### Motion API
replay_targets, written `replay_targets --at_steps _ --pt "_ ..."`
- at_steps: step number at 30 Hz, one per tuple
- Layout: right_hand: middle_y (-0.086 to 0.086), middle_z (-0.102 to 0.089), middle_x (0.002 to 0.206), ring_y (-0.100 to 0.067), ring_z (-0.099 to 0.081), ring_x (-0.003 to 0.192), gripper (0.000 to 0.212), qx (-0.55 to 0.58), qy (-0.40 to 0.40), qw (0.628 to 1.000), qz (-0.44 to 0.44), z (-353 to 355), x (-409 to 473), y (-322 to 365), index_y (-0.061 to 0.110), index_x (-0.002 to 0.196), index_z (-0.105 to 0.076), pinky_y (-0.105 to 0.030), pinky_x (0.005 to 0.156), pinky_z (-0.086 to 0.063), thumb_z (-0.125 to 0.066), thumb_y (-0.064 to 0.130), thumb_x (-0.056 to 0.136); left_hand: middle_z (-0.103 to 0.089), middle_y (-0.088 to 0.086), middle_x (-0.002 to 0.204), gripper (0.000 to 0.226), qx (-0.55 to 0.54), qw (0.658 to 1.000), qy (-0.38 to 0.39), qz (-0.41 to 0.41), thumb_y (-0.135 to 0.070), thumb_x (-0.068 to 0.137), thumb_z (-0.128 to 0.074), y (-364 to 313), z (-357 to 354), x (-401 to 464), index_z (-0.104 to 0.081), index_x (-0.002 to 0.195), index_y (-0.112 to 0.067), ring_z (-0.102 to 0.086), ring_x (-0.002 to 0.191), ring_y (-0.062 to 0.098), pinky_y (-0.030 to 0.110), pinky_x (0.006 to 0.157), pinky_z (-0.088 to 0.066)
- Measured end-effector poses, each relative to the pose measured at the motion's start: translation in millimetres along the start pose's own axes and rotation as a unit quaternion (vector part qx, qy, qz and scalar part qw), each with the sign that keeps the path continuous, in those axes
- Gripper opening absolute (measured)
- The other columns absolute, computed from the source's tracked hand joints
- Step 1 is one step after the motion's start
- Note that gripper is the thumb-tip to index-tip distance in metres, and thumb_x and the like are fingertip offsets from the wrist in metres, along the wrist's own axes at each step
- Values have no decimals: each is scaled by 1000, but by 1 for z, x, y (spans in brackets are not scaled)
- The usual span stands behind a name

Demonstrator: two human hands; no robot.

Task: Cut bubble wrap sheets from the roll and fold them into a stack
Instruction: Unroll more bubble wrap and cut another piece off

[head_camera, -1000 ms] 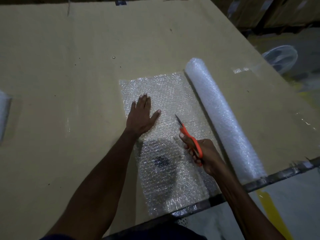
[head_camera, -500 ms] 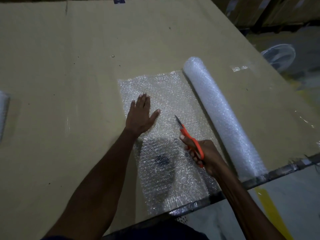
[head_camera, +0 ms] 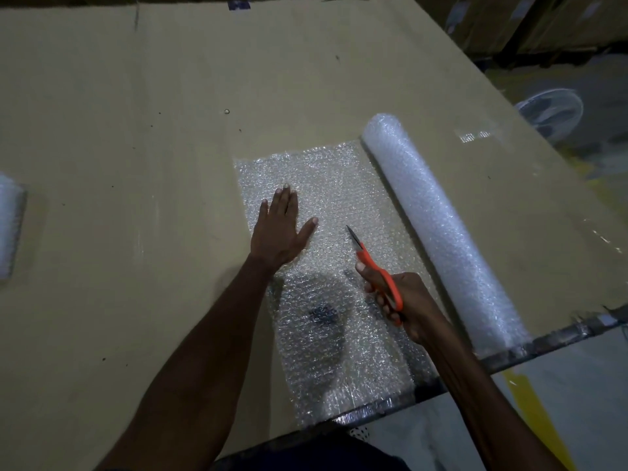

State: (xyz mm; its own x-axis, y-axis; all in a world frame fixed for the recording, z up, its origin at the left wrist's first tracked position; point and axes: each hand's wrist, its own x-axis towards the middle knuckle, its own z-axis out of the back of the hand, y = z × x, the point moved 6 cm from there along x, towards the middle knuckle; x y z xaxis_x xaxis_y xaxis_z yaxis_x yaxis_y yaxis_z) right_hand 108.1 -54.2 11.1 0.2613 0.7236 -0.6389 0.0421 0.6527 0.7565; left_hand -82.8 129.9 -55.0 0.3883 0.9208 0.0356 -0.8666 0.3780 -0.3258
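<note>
Table is filling most of the view, covered in tan cardboard, its dark metal front edge running along the near right side. Boxes are sitting in the dim background at top right, beyond the table. A white fan is standing on the floor off the table's right edge.

Roll of bubble wrap is lying on the table's right part, running diagonally from the far middle down to the front edge. Sheet is lying flat, unrolled leftward from the roll and reaching the table's near edge. A dark shadow is falling across the sheet's near half.

Stack of whitish wrap is showing only partly at the far left edge, well apart from the sheet.

Left hand is lying flat on the sheet near its left edge, fingers straight and together, thumb spread to the right, pressing the wrap down and gripping nothing.

Right hand is curling round the orange handles of the scissors, over the sheet between the left hand and the roll. The blades are pointing away toward the far left, tip just right of the left thumb. Cannot tell whether the blades are parted or whether they are touching the wrap.
</note>
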Motion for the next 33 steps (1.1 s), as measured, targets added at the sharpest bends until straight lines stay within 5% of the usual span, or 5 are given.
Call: replay_targets --at_steps 9,15,33 --pt "-5 -51 45 -11 -38 32 66 -2 -2 1000 20 -4 7 7 -17 93 -69 -17 35 -27 -83 46 77 -2 10 168 88 -8 1000 -3 -1 -69 98 -13 1 -2 0 -7 159 -6 0 155 23 47 125 -2" --pt "-4 -54 49 -12 -41 36 60 -11 -3 1000 14 -9 12 15 -4 84 -72 -18 35 -29 -83 54 73 -3 11 168 87 -11 1000 -7 -2 -67 98 -15 0 0 -1 -8 159 -6 -1 155 23 45 124 -1" --pt "-5 -56 49 -11 -42 36 63 -6 -6 1000 21 -9 21 18 -10 88 -73 -18 35 -30 -85 50 73 -2 11 168 86 -6 1000 0 3 -67 99 -15 -2 2 -1 -8 159 -6 0 155 23 47 125 -2"
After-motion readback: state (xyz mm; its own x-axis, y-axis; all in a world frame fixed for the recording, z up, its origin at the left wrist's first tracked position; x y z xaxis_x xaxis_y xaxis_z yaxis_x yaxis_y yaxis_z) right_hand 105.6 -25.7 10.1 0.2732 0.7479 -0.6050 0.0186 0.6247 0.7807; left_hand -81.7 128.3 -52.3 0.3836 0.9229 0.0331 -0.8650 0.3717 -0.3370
